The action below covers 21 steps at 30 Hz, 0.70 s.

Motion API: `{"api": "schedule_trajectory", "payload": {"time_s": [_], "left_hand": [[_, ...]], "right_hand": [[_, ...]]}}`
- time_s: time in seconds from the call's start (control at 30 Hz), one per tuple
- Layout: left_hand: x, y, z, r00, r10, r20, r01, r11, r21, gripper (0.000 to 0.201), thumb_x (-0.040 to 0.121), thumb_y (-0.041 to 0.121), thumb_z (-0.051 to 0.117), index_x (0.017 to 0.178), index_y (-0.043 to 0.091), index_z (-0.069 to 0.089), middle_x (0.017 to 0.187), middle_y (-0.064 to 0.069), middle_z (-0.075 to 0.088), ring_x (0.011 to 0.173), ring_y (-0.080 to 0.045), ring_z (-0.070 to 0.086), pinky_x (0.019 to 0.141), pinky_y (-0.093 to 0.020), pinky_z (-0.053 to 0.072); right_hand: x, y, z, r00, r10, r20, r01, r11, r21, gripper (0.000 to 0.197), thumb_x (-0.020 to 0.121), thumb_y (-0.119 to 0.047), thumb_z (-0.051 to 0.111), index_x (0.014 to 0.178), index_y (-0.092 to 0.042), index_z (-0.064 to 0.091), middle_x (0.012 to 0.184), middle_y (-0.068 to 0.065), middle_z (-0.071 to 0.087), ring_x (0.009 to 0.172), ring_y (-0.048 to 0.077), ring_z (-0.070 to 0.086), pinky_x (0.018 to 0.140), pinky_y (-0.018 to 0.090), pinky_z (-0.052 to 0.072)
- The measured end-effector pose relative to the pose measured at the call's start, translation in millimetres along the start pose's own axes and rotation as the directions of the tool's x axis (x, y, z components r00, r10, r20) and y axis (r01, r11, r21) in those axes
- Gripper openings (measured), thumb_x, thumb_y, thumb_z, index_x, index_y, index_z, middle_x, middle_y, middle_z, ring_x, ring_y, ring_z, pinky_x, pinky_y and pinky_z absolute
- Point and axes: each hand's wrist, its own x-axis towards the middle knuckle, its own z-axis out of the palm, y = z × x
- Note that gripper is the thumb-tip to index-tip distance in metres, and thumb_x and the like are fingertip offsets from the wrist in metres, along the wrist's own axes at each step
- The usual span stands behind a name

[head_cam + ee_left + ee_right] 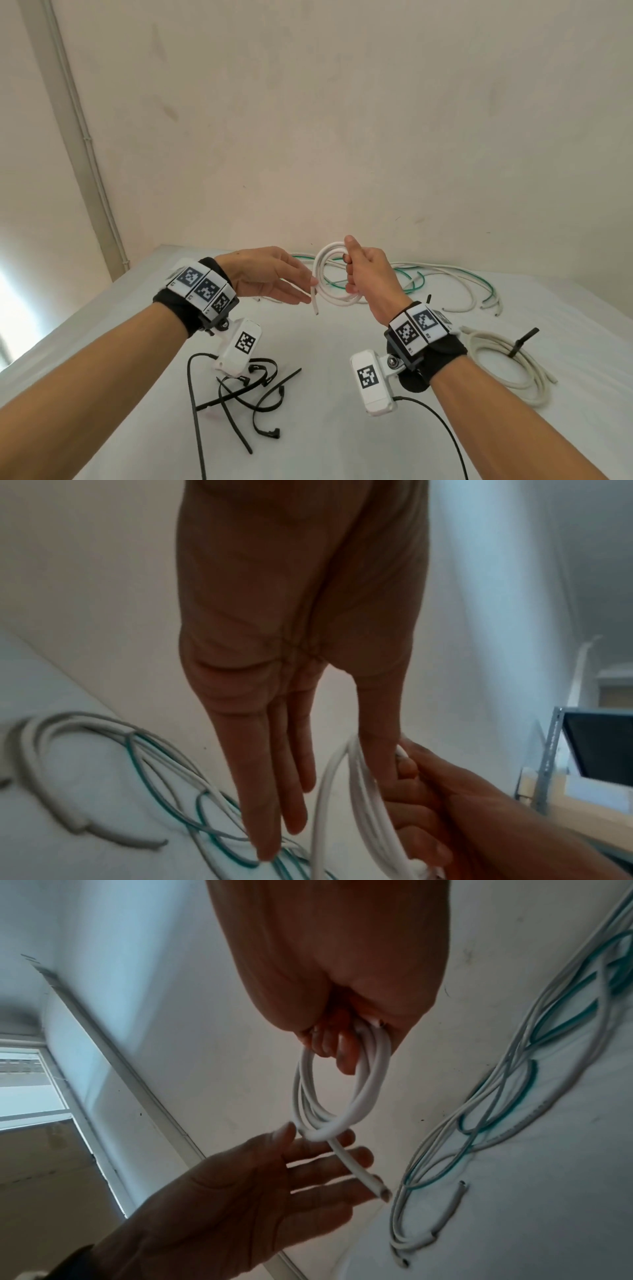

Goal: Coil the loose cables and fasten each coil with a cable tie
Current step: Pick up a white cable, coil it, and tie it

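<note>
My right hand [358, 274] grips a small coil of white cable [325, 270] and holds it up above the white table [325, 428]. The right wrist view shows its fingers [342, 1047] curled through the coil [369, 1085]. The coil's free end [314, 303] hangs down at the left. My left hand [294, 287] is beside the coil with straight fingers, the thumb tip touching the loops. In the right wrist view the free end [356, 1172] lies across the spread fingers of the left hand [257, 1191]. Several black cable ties [246, 394] lie below my left wrist.
Loose white and green cables [445, 277] sprawl along the back of the table, by the wall. A larger white coil [507, 366] fastened with a black tie [524, 341] lies at the right. Thin black camera leads [195, 411] run off both wrists.
</note>
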Motion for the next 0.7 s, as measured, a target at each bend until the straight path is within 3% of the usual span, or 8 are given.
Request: {"api": "schedule_trajectory", "payload": {"time_s": [0.1,0.17,0.33,0.47,0.53,0.63,0.7], "left_hand": [[-8.0,-6.6,-5.8,0.998,-0.049,-0.029,0.053,0.981,0.188,0.028,0.093,0.005,0.072,0.119,-0.002,0.070,0.115,-0.016,0.076,0.109,-0.028,0.074,0.091,-0.038,0.060],[-9.4,-14.4,-8.2,0.994,-0.106,-0.038,0.112,0.920,0.375,0.025,0.092,0.007,0.074,0.116,0.005,0.072,0.108,-0.011,0.078,0.100,-0.022,0.076,0.084,-0.034,0.061],[-2.5,-39.3,-3.8,0.963,-0.268,-0.038,0.200,0.609,0.767,0.026,0.090,0.013,0.074,0.113,0.024,0.077,0.101,-0.001,0.077,0.093,-0.013,0.072,0.080,-0.027,0.062],[7.3,-53.0,1.8,0.954,-0.297,-0.040,0.186,0.480,0.857,0.021,0.086,0.017,0.078,0.106,0.025,0.080,0.107,-0.003,0.076,0.093,-0.011,0.069,0.086,-0.026,0.061],[10.9,-57.4,1.7,0.961,-0.273,-0.049,0.175,0.462,0.870,0.018,0.086,0.018,0.077,0.104,0.021,0.080,0.103,-0.002,0.077,0.090,-0.011,0.067,0.082,-0.024,0.059],[12.7,-60.0,-1.0,0.966,-0.254,-0.049,0.162,0.446,0.880,0.015,0.085,0.027,0.080,0.098,0.019,0.080,0.085,0.006,0.073,0.075,-0.006,0.062,0.071,-0.019,0.053],[13.1,-60.4,-3.6,0.964,-0.262,-0.043,0.162,0.451,0.878,0.017,0.082,0.030,0.083,0.098,0.023,0.080,0.089,0.004,0.075,0.075,-0.006,0.062,0.076,-0.021,0.057]], "right_hand": [[-0.2,4.0,3.1,0.999,-0.022,0.024,0.024,0.997,-0.078,0.047,0.108,-0.046,0.047,0.072,-0.015,0.048,0.051,-0.008,0.034,0.042,0.011,0.034,0.048,0.025,0.039],[0.4,6.9,6.3,0.998,-0.046,0.041,0.052,0.986,-0.159,0.049,0.108,-0.045,0.047,0.069,-0.015,0.046,0.047,-0.010,0.034,0.038,0.009,0.035,0.055,0.030,0.042],[1.8,12.6,15.2,0.990,-0.088,0.109,0.118,0.940,-0.319,0.056,0.108,-0.046,0.045,0.059,-0.019,0.036,0.056,0.001,0.038,0.044,0.015,0.036,0.062,0.035,0.042],[0.3,13.3,19.4,0.982,-0.110,0.154,0.163,0.905,-0.394,0.055,0.108,-0.046,0.043,0.063,-0.016,0.039,0.057,0.003,0.036,0.051,0.021,0.036,0.064,0.038,0.043],[0.3,14.3,18.4,0.981,-0.106,0.164,0.164,0.902,-0.399,0.053,0.108,-0.047,0.043,0.068,-0.012,0.044,0.059,0.005,0.036,0.053,0.021,0.035,0.065,0.038,0.042],[1.5,17.3,13.5,0.985,-0.102,0.142,0.153,0.897,-0.415,0.054,0.108,-0.048,0.043,0.064,-0.015,0.039,0.062,0.007,0.040,0.055,0.022,0.037,0.066,0.039,0.043],[2.4,19.7,10.3,0.988,-0.096,0.124,0.139,0.902,-0.408,0.056,0.107,-0.048,0.044,0.061,-0.019,0.034,0.059,0.004,0.039,0.054,0.021,0.037,0.066,0.039,0.042]]}}
